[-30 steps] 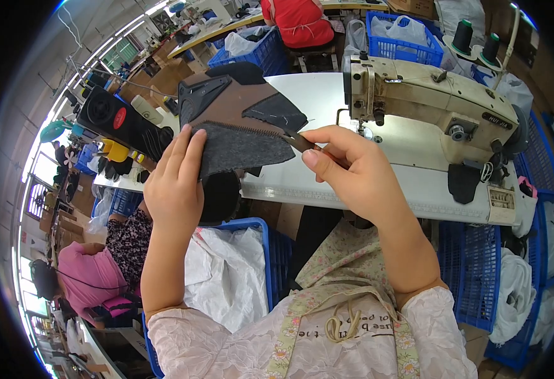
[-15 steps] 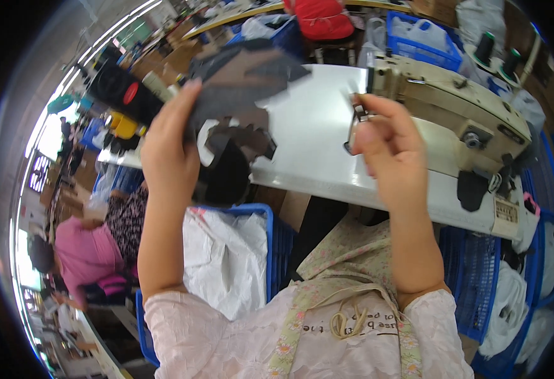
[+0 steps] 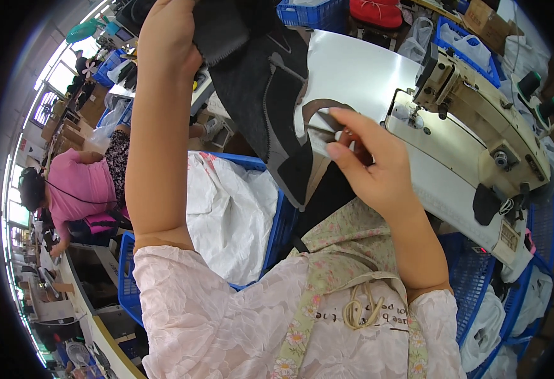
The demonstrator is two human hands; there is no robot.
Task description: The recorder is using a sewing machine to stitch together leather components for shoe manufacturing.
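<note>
My left hand [image 3: 171, 38] is raised at the upper left, closed on a bundle of black shoe-upper pieces [image 3: 242, 82] with stitched, curved edges. The bundle hangs down toward the middle, its lowest piece ending in a point above my lap. My right hand [image 3: 375, 161] pinches small thread snips [image 3: 321, 131], their thin blades pointing left at the curved brown-grey edge of the hanging pieces. Most of the snips is hidden by my fingers. Whether the blades touch the material I cannot tell.
An industrial sewing machine [image 3: 479, 107] stands on the white table [image 3: 359, 60] to the right. Left of my lap is a blue crate [image 3: 277, 227] with a white sack [image 3: 229, 215]. Another person in pink [image 3: 84, 183] is at the far left. A black piece [image 3: 486, 205] lies by the machine.
My left hand has risen with the black pieces, which now hang spread out. The snips have moved left, close to their edge. The view has turned, bringing the sewing machine lower at right.
</note>
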